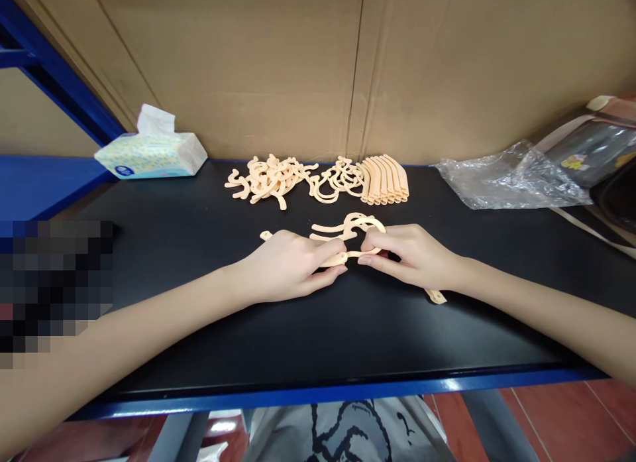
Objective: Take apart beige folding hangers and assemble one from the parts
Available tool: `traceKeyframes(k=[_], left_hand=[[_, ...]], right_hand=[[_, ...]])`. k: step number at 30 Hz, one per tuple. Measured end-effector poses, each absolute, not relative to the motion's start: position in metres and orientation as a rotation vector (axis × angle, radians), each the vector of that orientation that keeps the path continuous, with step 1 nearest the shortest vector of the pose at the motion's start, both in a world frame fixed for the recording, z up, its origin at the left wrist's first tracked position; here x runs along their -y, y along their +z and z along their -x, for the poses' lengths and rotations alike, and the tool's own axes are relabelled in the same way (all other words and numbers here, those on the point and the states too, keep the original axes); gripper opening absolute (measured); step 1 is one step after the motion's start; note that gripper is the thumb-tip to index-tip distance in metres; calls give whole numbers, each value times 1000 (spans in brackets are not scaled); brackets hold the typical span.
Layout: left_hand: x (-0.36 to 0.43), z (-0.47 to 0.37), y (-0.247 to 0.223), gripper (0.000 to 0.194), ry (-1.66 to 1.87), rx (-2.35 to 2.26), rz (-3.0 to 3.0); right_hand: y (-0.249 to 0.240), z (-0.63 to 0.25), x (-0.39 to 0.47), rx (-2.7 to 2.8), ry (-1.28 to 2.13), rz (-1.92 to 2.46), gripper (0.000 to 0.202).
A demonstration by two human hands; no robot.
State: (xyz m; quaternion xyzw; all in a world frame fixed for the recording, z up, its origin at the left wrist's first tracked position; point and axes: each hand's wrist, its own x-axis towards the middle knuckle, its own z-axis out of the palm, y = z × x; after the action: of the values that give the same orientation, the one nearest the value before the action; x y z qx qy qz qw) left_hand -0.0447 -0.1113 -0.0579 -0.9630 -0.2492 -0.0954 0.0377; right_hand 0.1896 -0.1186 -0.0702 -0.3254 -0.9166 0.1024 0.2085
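My left hand (pixel 291 264) is closed on a long beige plastic piece (pixel 334 259); a beige end with a hole (pixel 266 236) shows behind the knuckles, likely of the same piece. Pinched in my right hand (pixel 415 253) is a curved, hook-shaped beige piece (pixel 380 240), whose thin tip meets or nearly meets the left piece's end. Whether the two are joined I cannot tell. Another flat beige end with a hole (pixel 436 297) pokes out below my right hand; its rest is hidden. Just behind the hands lie a few loose curved pieces (pixel 328 229).
Along the cardboard wall (pixel 278 64) are a heap of beige pieces (pixel 273 177), several hooks (pixel 342 178) and a neat stack of long pieces (pixel 385 178). A tissue pack (pixel 154 155) stands left; a clear plastic bag (pixel 511 177) lies right. The black tabletop (pixel 209 343) has a blue edge.
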Motion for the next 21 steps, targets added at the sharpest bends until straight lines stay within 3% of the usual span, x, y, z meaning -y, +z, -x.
traceKeyframes(k=[21], left_hand=[[111,45,-58,14,-283,746,2943]], right_hand=[[-70,-190,118,2558,279,892,25]])
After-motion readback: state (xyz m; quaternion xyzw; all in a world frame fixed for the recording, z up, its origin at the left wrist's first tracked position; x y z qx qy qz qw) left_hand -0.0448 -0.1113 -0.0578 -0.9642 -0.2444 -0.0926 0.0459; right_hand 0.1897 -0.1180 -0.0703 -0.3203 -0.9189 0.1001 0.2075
